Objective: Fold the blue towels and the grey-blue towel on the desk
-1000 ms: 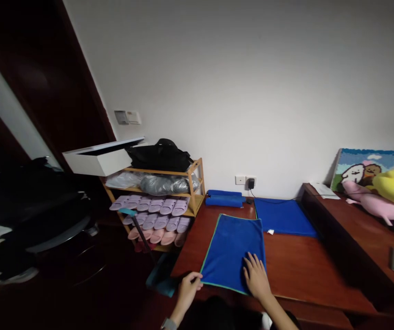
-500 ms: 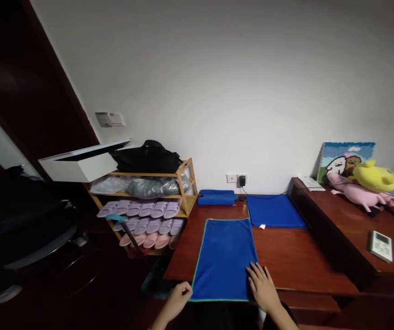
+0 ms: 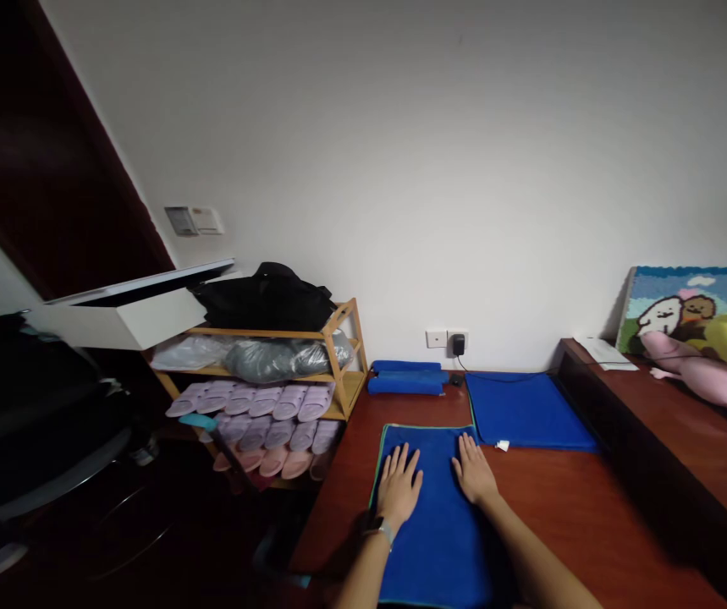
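A blue cloth (image 3: 432,524) with green edging lies flat on the reddish-brown wooden table (image 3: 553,499). My left hand (image 3: 399,485) rests palm down on its upper left part, fingers spread. Near the far right corner of the cloth, my right hand (image 3: 474,469) also lies flat with its fingers stretched out. Neither hand grips anything. Behind and to the right is a second, folded blue cloth (image 3: 531,410) with a small white tag. Rolled or folded blue cloths (image 3: 407,379) sit against the wall at the back.
Left of the table stands a wooden rack (image 3: 344,359) with slippers (image 3: 267,402), plastic-wrapped items and a black bag (image 3: 265,296). A plugged-in adapter (image 3: 458,344) trails a cable. On the raised surface at right are plush toys (image 3: 712,372) and a picture (image 3: 686,304).
Both hands have moved forward over the cloth. My left hand has left the near left corner and opened flat; my right hand has slid toward the far edge. The view has shifted slightly.
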Demonstrator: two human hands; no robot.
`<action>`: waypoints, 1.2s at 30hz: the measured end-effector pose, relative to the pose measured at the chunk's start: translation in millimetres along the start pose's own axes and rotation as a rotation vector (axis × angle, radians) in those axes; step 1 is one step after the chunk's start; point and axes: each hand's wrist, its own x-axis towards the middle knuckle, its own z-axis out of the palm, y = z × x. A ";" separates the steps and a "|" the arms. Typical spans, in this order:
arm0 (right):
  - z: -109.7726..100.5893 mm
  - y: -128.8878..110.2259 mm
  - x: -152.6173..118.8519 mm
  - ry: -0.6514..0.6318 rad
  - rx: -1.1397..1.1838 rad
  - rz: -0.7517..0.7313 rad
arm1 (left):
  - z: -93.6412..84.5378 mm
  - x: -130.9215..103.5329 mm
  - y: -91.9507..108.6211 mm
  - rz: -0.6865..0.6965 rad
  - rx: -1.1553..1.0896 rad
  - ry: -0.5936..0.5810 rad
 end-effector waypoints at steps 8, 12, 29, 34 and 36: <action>25.6 13.0 2.2 0.011 -0.027 0.037 | 25.1 -24.4 -36.5 0.019 0.101 -0.033; 20.3 4.6 15.7 0.089 -0.002 -0.008 | 23.4 -15.3 -24.9 0.035 0.114 -0.016; 26.5 -5.1 61.5 -0.011 -0.010 0.024 | 57.5 91.1 -3.5 0.076 0.034 -0.120; 28.5 -3.9 70.6 0.001 -0.012 0.031 | 71.2 110.5 17.1 0.106 0.019 0.026; 30.4 -2.2 71.5 -0.003 -0.015 0.030 | 80.5 114.3 25.6 0.142 -0.006 0.062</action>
